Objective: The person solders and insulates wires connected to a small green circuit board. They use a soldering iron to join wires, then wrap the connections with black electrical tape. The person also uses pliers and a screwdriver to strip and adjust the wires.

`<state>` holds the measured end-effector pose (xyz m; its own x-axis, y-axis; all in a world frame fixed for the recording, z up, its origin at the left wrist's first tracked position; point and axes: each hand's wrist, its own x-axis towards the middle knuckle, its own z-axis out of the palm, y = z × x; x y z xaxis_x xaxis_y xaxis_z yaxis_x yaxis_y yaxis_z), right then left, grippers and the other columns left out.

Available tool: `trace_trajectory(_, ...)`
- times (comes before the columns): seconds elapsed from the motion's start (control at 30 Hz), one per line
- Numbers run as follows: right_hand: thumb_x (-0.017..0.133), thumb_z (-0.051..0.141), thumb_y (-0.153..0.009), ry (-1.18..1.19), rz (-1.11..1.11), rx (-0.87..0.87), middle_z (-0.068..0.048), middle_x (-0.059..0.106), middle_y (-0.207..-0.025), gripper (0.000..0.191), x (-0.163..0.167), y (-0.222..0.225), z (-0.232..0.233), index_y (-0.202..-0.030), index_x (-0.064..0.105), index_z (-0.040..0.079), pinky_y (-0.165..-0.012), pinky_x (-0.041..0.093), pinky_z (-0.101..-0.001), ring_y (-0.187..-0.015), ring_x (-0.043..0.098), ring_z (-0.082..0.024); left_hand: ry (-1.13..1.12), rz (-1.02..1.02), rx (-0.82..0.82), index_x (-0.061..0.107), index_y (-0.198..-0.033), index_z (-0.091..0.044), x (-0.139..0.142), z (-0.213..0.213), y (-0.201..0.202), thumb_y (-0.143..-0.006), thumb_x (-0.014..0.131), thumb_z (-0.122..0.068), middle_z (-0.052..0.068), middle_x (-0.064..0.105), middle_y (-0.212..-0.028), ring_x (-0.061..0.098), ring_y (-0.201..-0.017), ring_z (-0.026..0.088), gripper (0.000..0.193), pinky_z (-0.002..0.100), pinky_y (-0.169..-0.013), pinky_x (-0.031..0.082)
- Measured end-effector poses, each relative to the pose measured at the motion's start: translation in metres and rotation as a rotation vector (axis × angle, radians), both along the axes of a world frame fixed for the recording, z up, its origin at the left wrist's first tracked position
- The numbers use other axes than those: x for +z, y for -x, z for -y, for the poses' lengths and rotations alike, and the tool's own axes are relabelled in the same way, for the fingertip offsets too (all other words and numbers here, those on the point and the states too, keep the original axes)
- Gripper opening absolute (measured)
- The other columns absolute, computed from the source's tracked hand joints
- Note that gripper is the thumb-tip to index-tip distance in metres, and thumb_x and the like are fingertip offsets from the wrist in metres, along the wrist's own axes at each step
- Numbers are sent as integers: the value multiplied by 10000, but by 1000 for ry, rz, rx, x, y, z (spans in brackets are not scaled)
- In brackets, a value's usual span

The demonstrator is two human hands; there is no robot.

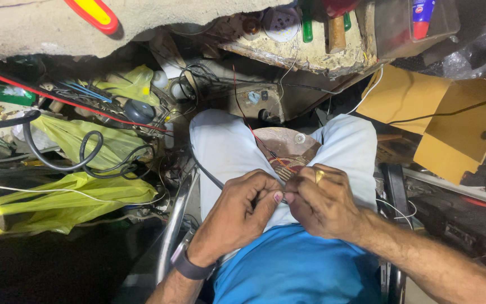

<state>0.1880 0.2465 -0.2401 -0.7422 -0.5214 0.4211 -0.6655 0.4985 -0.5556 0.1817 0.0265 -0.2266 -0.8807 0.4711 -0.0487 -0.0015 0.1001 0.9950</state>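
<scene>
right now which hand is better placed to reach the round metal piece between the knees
Right, probably. The right hand lies just below the round metal piece, beside its copper windings. The left hand sits farther left, and both hands pinch a thin wire between fingertips.

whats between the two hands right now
Head view: a thin metal wire end pinched at the fingertips spans the small gap between left hand and right hand.
</scene>
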Motion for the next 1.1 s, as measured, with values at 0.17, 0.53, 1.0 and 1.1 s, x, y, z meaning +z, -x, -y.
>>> trace_trajectory(0.17, 562, 26, -880, 481, 1023, -276, 7, 580, -687, 69, -27, -12, 4, -848, 620, 7, -510, 420, -262, -600, 518, -96, 273, -693, -29, 629, -1009, 26, -8, 1, -1, -863, 667, -8, 164, 677, -1071, 685, -863, 315, 154, 397, -699, 542)
trace_trajectory(0.53, 640, 52, -943, 113, 562, -83, -25, 619, -738, 36, 9, -4, 0, -938, 615, 26, -516, 455, -291, -601, 596, -99, -31, -13, -23, 728, -1093, 12, -12, 10, 5, -1005, 641, -94, 102, 743, -1075, 726, -912, 192, 163, 297, -813, 586)
trace_trajectory(1.0, 638, 59, -910, 78, 729, -133, -78, 604, -670, 34, 3, -3, 7, -896, 631, 29, -552, 478, -340, -604, 593, -176, 249, -239, -20, 702, -942, 2, 6, 5, 1, -866, 722, -91, 108, 726, -966, 698, -749, 255, 122, 361, -643, 547)
trace_trajectory(1.1, 600, 75, -898, 92, 934, -207, -69, 606, -632, 74, -4, -4, 4, -858, 643, 30, -520, 461, -330, -567, 555, -138, 335, -436, -10, 660, -973, -6, 6, 0, -4, -892, 694, -89, 123, 677, -960, 682, -811, 317, 121, 413, -659, 544)
